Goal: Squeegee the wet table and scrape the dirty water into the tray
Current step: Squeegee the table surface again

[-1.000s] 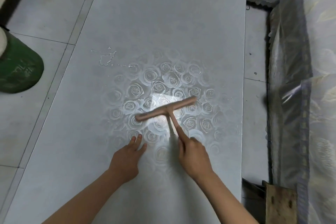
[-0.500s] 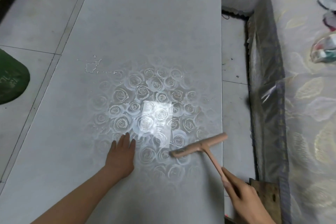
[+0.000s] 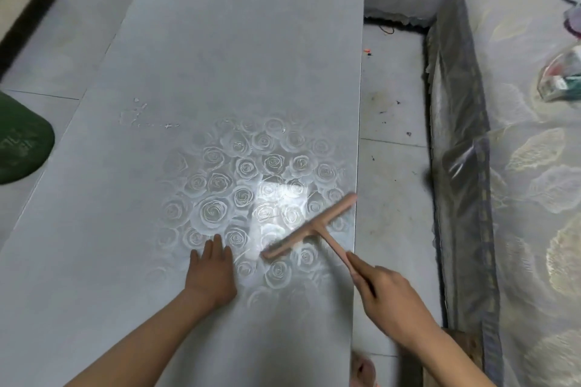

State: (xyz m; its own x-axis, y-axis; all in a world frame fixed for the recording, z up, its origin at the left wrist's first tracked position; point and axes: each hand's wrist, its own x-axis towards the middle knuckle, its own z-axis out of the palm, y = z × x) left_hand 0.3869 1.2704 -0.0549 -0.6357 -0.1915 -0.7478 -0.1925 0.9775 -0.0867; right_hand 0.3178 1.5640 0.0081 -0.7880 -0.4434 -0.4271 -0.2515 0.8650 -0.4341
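The right hand (image 3: pixel 386 298) grips the handle of the squeegee (image 3: pixel 311 228), whose blade lies on the table (image 3: pixel 220 56) toward 4 o'clock, near the edge. At the squeegee's 8 o'clock, the left hand (image 3: pixel 210 270) rests flat, fingers straight.

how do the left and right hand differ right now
The left hand lies flat, fingers straight, on the table; the right hand is curled round the squeegee handle. The left sits over the tabletop; the right hangs past its right edge. Both are bare.
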